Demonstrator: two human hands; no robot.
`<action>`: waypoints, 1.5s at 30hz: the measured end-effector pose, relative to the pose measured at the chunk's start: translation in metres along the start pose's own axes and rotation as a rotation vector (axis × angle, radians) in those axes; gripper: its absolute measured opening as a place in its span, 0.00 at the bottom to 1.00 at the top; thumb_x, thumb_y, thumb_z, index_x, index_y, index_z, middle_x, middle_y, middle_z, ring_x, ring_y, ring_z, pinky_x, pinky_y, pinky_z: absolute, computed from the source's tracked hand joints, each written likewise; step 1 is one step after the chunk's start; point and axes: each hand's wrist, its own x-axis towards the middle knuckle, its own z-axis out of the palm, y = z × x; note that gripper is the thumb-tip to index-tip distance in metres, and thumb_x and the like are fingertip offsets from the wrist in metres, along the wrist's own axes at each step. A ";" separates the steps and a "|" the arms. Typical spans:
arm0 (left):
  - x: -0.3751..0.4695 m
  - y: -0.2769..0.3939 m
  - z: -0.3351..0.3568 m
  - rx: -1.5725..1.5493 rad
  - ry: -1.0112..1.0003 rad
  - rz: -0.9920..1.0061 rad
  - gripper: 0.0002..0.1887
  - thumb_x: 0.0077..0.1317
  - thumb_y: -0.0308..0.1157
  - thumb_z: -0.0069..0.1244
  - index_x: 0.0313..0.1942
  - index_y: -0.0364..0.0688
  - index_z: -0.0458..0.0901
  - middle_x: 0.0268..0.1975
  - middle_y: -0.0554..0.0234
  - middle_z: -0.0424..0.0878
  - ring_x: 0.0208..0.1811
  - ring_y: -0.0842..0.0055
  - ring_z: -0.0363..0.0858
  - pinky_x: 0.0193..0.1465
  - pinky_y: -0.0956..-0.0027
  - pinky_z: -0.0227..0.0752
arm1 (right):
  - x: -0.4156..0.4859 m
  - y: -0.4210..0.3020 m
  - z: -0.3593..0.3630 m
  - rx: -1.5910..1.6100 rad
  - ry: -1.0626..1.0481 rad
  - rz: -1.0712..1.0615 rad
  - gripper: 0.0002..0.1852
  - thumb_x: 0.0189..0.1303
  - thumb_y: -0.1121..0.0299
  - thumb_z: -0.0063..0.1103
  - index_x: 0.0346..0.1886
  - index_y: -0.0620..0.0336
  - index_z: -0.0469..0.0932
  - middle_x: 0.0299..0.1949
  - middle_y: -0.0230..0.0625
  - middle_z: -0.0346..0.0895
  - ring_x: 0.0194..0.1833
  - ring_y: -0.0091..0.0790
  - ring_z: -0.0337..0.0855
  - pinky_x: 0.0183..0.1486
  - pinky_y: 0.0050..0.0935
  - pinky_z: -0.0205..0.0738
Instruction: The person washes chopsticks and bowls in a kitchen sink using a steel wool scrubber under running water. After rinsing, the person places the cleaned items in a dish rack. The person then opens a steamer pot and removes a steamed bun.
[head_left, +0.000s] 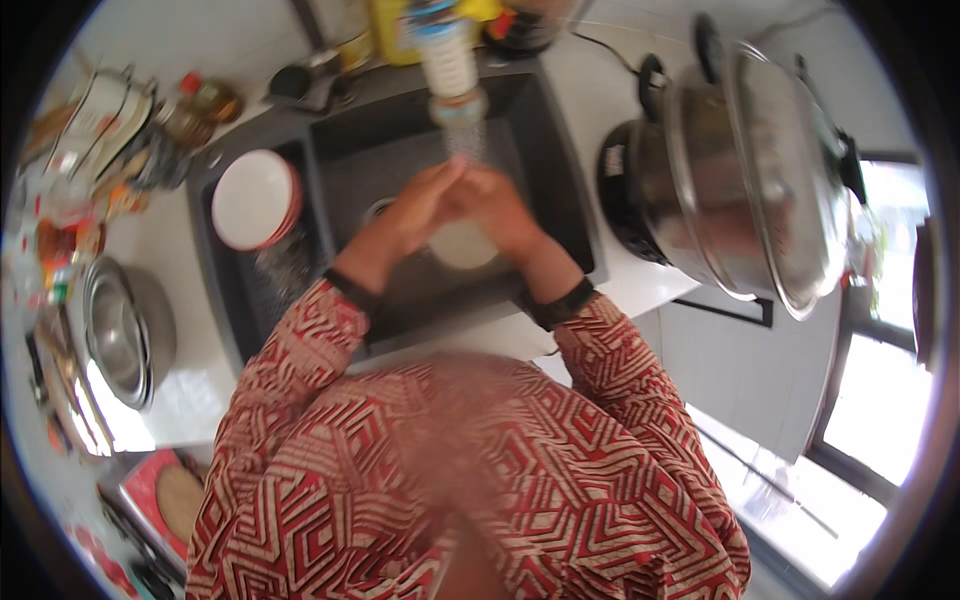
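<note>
My left hand (422, 210) and my right hand (501, 208) meet at the fingertips above the large basin of a dark sink (536, 135). Water (466, 141) falls onto them from a tap filter (452, 69) with a white core and a blue top. A pale round dish (466, 246) lies below my hands, partly covered by them. Blur and the overlap of my fingers hide whether anything small is between my palms. Both wrists wear dark bands.
Stacked white bowls (253, 199) with reddish outsides sit in the small left basin. Nested metal bowls (120, 337) stand on the left counter. At right, a big metal steamer pot (712, 172) rests on a black base. Bottles (214, 97) and a yellow container (394, 34) line the back.
</note>
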 end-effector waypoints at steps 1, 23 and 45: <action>0.009 -0.011 0.006 -0.165 -0.094 0.158 0.27 0.76 0.51 0.38 0.55 0.34 0.76 0.55 0.54 0.81 0.56 0.70 0.79 0.62 0.64 0.70 | 0.005 0.002 0.003 -0.027 0.110 -0.012 0.10 0.68 0.69 0.51 0.38 0.64 0.80 0.32 0.32 0.80 0.35 0.23 0.81 0.37 0.23 0.74; -0.097 -0.032 -0.043 0.643 0.531 0.249 0.14 0.67 0.37 0.49 0.46 0.38 0.82 0.37 0.57 0.85 0.39 0.70 0.82 0.43 0.68 0.74 | 0.026 0.010 -0.031 0.603 0.310 0.384 0.14 0.72 0.71 0.45 0.54 0.71 0.72 0.54 0.47 0.74 0.51 0.43 0.78 0.52 0.34 0.78; -0.176 -0.034 -0.146 1.335 0.887 -0.188 0.15 0.47 0.26 0.62 0.38 0.43 0.81 0.44 0.48 0.82 0.51 0.56 0.80 0.53 0.59 0.75 | -0.050 0.035 -0.031 0.310 0.256 0.497 0.13 0.71 0.69 0.51 0.53 0.67 0.73 0.45 0.43 0.78 0.46 0.37 0.80 0.48 0.33 0.78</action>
